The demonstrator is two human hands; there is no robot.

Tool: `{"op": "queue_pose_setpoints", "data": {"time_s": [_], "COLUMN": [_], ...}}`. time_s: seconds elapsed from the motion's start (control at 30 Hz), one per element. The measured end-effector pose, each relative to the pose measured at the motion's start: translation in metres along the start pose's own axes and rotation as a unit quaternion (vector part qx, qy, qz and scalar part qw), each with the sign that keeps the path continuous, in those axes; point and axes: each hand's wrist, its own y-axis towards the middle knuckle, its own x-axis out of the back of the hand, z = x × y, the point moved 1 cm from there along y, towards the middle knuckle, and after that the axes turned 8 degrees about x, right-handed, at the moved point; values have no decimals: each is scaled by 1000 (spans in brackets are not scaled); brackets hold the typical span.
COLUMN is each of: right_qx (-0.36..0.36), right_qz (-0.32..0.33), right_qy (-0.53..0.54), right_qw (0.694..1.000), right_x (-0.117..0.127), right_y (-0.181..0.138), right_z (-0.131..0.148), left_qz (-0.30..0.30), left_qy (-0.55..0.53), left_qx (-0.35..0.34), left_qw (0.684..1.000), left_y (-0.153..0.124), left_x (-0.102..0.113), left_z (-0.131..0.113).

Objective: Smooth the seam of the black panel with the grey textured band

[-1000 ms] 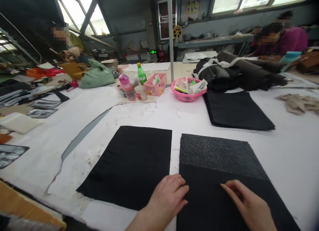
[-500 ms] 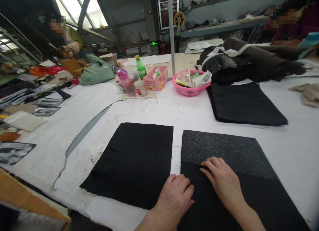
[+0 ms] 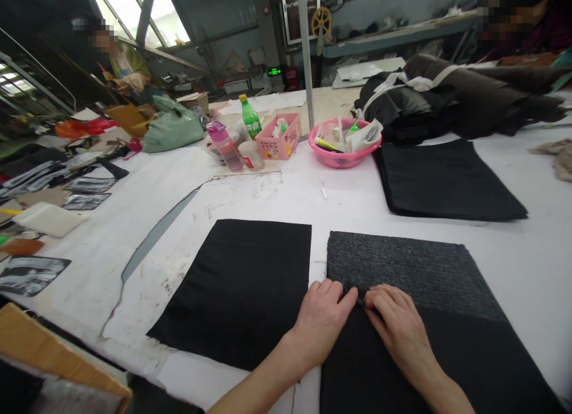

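1. The left hand and right hand meet fingertip to fingertip, pinching the smooth black layer's edge atop the textured grey panel, apparently to align it.
2. Both lie at the table's near edge; a second black piece lies just left.

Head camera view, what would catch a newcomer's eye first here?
First, the left hand and right hand meeting fingertip to fingertip on the grey-and-black fabric panel at bottom centre. Beside it on the left lies a plain black fabric piece, and farther back sits a bright pink bowl.
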Motion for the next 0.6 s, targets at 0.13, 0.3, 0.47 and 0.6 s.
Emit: {"op": "queue_pose_setpoints", "data": {"time_s": [0.13, 0.3, 0.47, 0.6], "right_qx": [-7, -47, -37, -31], "right_qz": [-4, -21, -10, 0], "right_qy": [5, 11, 8, 1], "right_qw": [1000, 999, 999, 1000], "right_x": [0, -1, -2, -3], "right_y": [-1, -2, -3, -3], "right_z": [1, 3, 1, 1], "left_qz": [18, 54, 22, 44], "left_qy": [2, 5, -54, -50], "left_qx": [-25, -1, 23, -35], "left_qw": [1000, 999, 998, 997], "left_y": [23, 22, 13, 22], "left_x": [6, 22, 32, 21], "left_z": [6, 36, 40, 18]}}
